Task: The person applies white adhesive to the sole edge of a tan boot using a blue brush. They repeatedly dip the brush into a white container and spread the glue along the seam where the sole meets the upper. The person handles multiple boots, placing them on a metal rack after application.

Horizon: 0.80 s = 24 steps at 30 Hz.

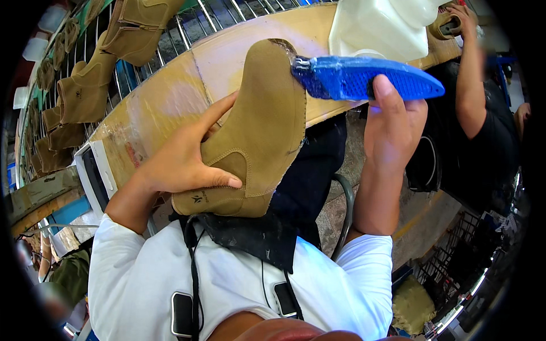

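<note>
A tan ankle boot is held toe-up over my lap, its stitched sole edge turned to the right. My left hand grips it, thumb pressed on the side panel and the other fingers partly hidden behind. My right hand is closed round a blue tool with a textured plastic handle, its thumb by a small black spot. The tool's darker, glossy end meets the boot's edge near the toe. Whether that end is bristle or blade, I cannot make out. A shiny patch shows on the toe's edge.
A cardboard-covered bench lies ahead, bearing a white plastic jug. Several tan boots rest on a metal rack at the left. At the right, another person's arm reaches toward a tan shoe. A metal chair frame stands beside me.
</note>
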Tool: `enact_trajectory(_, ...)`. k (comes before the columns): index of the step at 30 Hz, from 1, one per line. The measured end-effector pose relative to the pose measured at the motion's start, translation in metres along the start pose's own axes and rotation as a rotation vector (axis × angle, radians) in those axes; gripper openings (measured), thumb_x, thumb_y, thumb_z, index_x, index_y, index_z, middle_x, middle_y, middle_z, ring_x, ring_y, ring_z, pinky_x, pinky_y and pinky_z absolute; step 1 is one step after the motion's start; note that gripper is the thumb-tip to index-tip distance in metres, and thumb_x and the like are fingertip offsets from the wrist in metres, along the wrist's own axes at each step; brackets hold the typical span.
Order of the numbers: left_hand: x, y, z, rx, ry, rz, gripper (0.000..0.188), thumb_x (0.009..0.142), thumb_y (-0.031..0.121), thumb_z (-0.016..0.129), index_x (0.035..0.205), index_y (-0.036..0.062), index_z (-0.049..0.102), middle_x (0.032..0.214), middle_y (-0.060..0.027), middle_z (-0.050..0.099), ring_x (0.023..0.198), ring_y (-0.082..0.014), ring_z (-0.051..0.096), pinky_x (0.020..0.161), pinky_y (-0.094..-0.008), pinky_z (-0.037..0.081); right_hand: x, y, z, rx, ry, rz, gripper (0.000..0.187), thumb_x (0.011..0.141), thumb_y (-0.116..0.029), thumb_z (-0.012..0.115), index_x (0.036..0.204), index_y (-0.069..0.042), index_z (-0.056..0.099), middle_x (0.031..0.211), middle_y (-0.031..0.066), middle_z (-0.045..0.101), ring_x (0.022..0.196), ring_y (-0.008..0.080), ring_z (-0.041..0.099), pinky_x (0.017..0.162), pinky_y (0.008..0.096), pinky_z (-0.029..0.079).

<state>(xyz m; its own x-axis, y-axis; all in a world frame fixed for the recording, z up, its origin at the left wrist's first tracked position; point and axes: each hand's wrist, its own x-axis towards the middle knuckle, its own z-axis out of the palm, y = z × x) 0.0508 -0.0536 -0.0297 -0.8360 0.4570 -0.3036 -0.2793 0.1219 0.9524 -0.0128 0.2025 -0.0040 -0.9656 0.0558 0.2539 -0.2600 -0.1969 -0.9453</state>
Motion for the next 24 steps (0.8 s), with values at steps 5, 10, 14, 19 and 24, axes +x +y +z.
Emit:
enact_trajectory(5, 0.005, 0.001, -0.003, 0.031, 0.034, 0.139, 0.105, 0.058, 0.021, 0.086, 0.141, -0.0003, 0.026, 0.133, -0.0134, 0.044, 0.120, -0.0207, 0.045, 0.100, -0.0329, 0.035, -0.025, -0.005, 0.000, -0.043, 0.039, -0.076, 0.022, 0.077, -0.007, 0.065, 0.095, 0.005, 0.061, 0.090, 0.0077, 0.062, 0.079, 0.0117, 0.056, 0.076, 0.0249, 0.044)
enact_trajectory(10, 0.006, 0.005, -0.004, -0.023, 0.076, 0.198, 0.101, 0.058, 0.020, 0.086, 0.139, -0.0004, 0.029, 0.131, -0.0133, 0.045, 0.121, -0.0204, 0.044, 0.101, -0.0329, 0.035, -0.043, -0.011, -0.004, -0.167, -0.096, -0.114, 0.033, 0.079, -0.012, 0.058, 0.103, 0.010, 0.052, 0.101, 0.0198, 0.055, 0.095, 0.0247, 0.053, 0.088, 0.0363, 0.042)
enact_trajectory(14, 0.006, 0.013, -0.003, -0.099, 0.114, 0.189, 0.100, 0.057, 0.017, 0.086, 0.138, -0.0014, 0.031, 0.130, -0.0127, 0.046, 0.120, -0.0199, 0.045, 0.101, -0.0322, 0.035, -0.053, -0.012, -0.003, -0.262, -0.069, -0.176, 0.038, 0.078, -0.024, 0.060, 0.096, 0.009, 0.055, 0.094, 0.0175, 0.055, 0.088, 0.0236, 0.052, 0.081, 0.0336, 0.043)
enact_trajectory(19, 0.014, 0.018, -0.002, -0.199, 0.137, 0.224, 0.095, 0.057, 0.015, 0.084, 0.135, -0.0041, 0.034, 0.128, -0.0124, 0.048, 0.118, -0.0194, 0.046, 0.100, -0.0310, 0.035, -0.062, -0.008, -0.003, -0.319, -0.101, -0.259, 0.037, 0.078, -0.031, 0.061, 0.089, 0.004, 0.057, 0.088, 0.0144, 0.057, 0.083, 0.0221, 0.052, 0.073, 0.0311, 0.042)
enact_trajectory(24, 0.018, 0.022, 0.000, -0.268, 0.121, 0.212, 0.090, 0.060, 0.015, 0.081, 0.134, -0.0046, 0.036, 0.125, -0.0120, 0.051, 0.115, -0.0186, 0.049, 0.098, -0.0297, 0.037, -0.064, -0.009, -0.005, -0.320, -0.135, -0.347, 0.029, 0.078, -0.025, 0.066, 0.091, 0.000, 0.060, 0.084, 0.0129, 0.061, 0.071, 0.0205, 0.056, 0.064, 0.0297, 0.042)
